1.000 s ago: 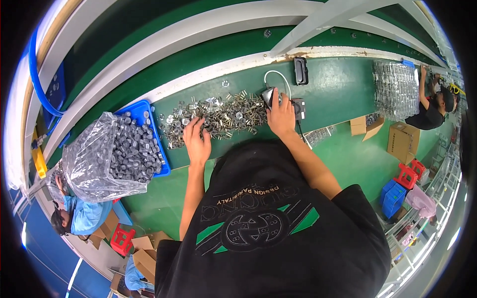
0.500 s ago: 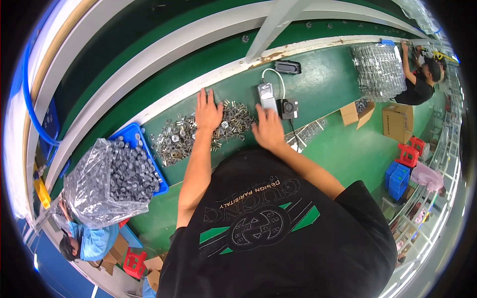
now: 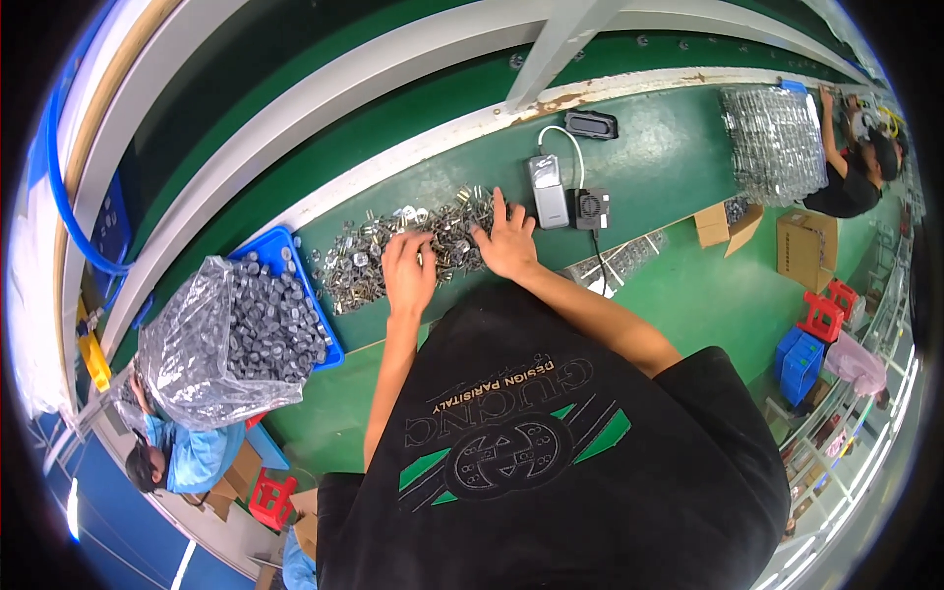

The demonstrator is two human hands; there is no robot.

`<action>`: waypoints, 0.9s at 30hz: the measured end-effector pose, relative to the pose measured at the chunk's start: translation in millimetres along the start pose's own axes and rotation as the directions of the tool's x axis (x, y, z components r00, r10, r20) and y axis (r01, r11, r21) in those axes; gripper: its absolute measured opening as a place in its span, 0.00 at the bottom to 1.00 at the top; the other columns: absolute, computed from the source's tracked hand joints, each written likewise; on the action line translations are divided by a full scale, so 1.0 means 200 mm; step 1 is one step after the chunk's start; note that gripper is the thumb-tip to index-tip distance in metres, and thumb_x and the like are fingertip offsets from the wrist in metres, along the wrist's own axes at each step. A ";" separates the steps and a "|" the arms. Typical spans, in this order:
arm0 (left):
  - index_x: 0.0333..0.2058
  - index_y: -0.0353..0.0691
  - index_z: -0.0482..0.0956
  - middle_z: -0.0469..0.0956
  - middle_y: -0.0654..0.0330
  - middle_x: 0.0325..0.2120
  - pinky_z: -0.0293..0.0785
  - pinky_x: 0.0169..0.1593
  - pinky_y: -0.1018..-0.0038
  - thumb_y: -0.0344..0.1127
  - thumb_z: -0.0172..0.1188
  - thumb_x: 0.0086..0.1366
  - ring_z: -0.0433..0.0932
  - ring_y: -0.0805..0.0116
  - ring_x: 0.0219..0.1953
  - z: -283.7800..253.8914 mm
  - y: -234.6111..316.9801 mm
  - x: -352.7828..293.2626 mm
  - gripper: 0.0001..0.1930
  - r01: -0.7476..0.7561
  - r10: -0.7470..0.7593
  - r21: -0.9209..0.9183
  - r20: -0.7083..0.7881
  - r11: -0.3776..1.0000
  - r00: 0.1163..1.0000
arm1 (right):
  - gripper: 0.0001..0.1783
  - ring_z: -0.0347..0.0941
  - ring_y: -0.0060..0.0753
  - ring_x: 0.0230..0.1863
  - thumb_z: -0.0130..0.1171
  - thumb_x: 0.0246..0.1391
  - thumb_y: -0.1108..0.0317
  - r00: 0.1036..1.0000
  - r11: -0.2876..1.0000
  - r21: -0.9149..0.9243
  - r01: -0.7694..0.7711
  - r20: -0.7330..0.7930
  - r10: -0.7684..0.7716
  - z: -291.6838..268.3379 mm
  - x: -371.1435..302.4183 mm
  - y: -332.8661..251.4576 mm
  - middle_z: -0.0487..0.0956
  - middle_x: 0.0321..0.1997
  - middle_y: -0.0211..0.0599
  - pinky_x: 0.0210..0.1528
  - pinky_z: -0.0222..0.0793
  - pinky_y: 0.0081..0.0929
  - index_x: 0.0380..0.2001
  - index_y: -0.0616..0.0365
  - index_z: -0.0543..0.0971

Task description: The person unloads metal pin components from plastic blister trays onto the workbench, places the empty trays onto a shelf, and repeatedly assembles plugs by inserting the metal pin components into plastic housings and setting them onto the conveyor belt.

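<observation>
Your left hand (image 3: 407, 277) rests on the pile of small metal parts (image 3: 362, 258), fingers curled; I cannot tell whether they pinch a piece. Your right hand (image 3: 507, 246) is spread at the pile's right edge, fingers apart and seemingly unloaded. The pile lies beneath and between your fingers on the bench (image 3: 678, 157). Better to press lightly, fingertips low, keeping your right fingers off the grey device (image 3: 549, 195) just right of them.

They're wearing a loose black short-sleeved fabric T-shirt (image 3: 629, 511), sleeves (image 3: 723, 393) sitting well behind the bare hands (image 3: 508, 244). Slanted green-and-black stripes (image 3: 602, 435) are flanking a round black emblem (image 3: 506, 458); gold lettering (image 3: 497, 381)'s running nearer the hands.
</observation>
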State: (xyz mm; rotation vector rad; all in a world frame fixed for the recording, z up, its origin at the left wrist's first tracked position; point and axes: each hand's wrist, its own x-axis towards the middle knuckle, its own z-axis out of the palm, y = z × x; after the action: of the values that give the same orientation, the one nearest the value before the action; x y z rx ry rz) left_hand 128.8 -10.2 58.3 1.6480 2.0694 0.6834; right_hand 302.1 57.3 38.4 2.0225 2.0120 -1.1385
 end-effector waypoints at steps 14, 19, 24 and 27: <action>0.52 0.26 0.61 0.75 0.43 0.44 0.76 0.47 0.63 0.36 0.45 0.64 0.75 0.53 0.48 0.02 -0.22 -0.40 0.21 0.541 -0.681 -0.792 0.563 -0.283 0.468 | 0.33 0.58 0.61 0.55 0.49 0.57 0.48 0.921 0.925 0.072 0.374 0.092 -0.379 0.04 0.15 -0.27 0.57 0.59 0.56 0.60 0.56 0.47 0.62 0.49 0.61; 0.46 0.26 0.67 0.75 0.49 0.37 0.77 0.44 0.64 0.38 0.52 0.62 0.80 0.52 0.37 -0.06 -0.26 -0.49 0.20 0.684 -0.767 -0.726 0.478 -0.072 0.427 | 0.41 0.57 0.61 0.58 0.54 0.52 0.48 0.997 0.988 0.143 0.052 0.055 -0.061 -0.06 0.02 -0.05 0.58 0.60 0.59 0.63 0.52 0.47 0.63 0.59 0.57; 0.53 0.31 0.64 0.69 0.47 0.45 0.76 0.44 0.63 0.40 0.53 0.62 0.75 0.52 0.41 -0.06 -0.47 -0.59 0.25 0.446 -0.993 -0.891 -0.038 0.085 0.113 | 0.40 0.57 0.54 0.60 0.54 0.53 0.53 0.899 0.859 0.312 -0.406 0.304 0.314 -0.04 -0.14 0.12 0.58 0.60 0.53 0.61 0.58 0.47 0.64 0.59 0.54; 0.58 0.32 0.56 0.65 0.46 0.51 0.75 0.46 0.65 0.37 0.56 0.59 0.72 0.55 0.42 -0.11 -0.64 -0.51 0.31 0.333 -0.941 -0.940 0.175 -0.073 0.288 | 0.38 0.62 0.49 0.57 0.54 0.54 0.55 0.835 0.498 0.671 -0.550 0.434 0.337 0.02 -0.10 0.10 0.56 0.59 0.51 0.52 0.70 0.45 0.63 0.58 0.55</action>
State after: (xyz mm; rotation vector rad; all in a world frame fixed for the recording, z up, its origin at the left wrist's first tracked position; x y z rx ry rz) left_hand 39.2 -136.1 0.0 -0.5196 1.8096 1.5681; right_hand 320.3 36.1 37.4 2.3181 0.7501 -2.2143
